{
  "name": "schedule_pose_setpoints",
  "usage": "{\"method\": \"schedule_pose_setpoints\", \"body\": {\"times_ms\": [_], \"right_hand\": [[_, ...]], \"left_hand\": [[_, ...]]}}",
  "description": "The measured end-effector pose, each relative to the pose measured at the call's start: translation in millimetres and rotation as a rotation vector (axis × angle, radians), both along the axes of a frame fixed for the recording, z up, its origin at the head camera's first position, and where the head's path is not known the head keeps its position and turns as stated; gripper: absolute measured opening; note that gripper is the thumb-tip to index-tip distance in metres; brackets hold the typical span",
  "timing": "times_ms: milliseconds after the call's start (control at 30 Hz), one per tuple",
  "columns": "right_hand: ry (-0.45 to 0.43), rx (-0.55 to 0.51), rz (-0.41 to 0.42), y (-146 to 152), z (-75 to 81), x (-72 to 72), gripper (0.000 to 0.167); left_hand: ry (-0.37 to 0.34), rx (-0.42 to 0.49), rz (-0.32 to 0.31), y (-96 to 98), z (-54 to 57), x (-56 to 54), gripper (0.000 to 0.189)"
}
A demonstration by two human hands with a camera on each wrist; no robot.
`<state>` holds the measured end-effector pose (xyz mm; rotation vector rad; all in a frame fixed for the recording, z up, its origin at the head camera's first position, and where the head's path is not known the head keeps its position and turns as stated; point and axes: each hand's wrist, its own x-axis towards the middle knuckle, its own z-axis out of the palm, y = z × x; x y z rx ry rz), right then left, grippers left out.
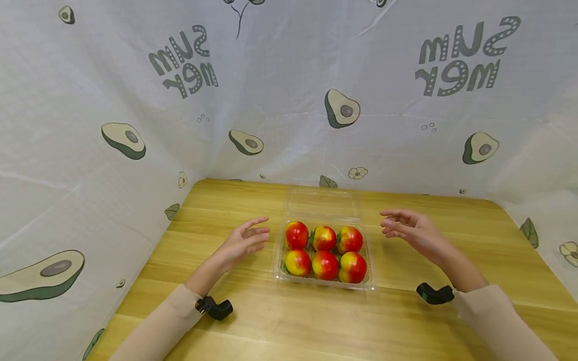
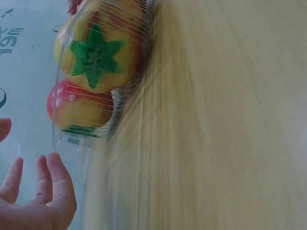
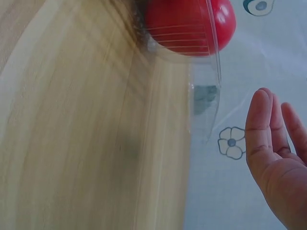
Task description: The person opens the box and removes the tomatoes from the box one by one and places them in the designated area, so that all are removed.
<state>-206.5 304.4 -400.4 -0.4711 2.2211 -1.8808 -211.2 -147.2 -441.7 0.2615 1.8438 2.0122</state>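
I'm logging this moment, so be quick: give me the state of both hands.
Left hand: open, holding nothing, beside the clear box.
Right hand: open, holding nothing, on the box's other side.

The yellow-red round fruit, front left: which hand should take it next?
Probably the left hand: empty and nearer the yellow-red round fruit. The right hand, also empty, is across the clear plastic box.
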Motion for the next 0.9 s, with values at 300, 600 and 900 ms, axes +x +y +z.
{"method": "schedule_pose_setpoints", "body": {"times_ms": [300,600,900], "right_hand": [[0.013,-0.006,0.042,-11.6,-1.2,7.4,0.026],[-0.007,0.063,0.016,-21.6,1.2,14.3,0.027],[-0.022,0.069,0.034,-32.2,2.5,21.5,0.041]], "left_hand": [[0.023,-0.055,0.008,7.5,-5.2,-0.8,0.063],[0.044,-0.09,0.019,15.1,-10.4,-1.1,0.063],[0.093,-0.139,0.015,24.3,-14.8,-1.4,0.06]]}}
